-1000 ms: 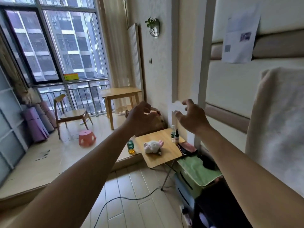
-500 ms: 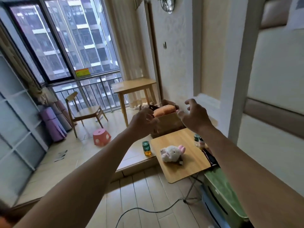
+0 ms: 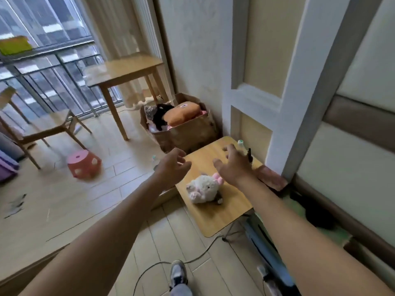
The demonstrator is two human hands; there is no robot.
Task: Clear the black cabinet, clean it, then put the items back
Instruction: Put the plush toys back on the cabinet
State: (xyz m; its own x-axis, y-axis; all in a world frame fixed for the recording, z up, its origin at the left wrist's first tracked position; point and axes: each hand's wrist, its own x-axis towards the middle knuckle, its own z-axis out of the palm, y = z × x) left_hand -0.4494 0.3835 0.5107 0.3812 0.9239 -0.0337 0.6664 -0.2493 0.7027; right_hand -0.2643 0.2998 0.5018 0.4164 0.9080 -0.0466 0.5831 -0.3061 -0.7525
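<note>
Home, apartment living area. Tall glazed window (image 3: 42,28) with dark metal railing (image 3: 53,69) and cream curtain (image 3: 119,28); outside is blurred, probably high-rise blocks. Pale wood-look tiled floor (image 3: 64,210). Domestic furniture: light wooden square table (image 3: 126,69), light wooden chair (image 3: 49,124), round pink plastic stool (image 3: 84,164). Brown cardboard box (image 3: 192,131) in the corner, stuffed with an orange plush cushion (image 3: 181,114) and other soft things. Low light-wood bench (image 3: 224,212) carrying a white-and-pink plush toy (image 3: 203,189). Beige padded wall panel (image 3: 352,167) at right.
</note>
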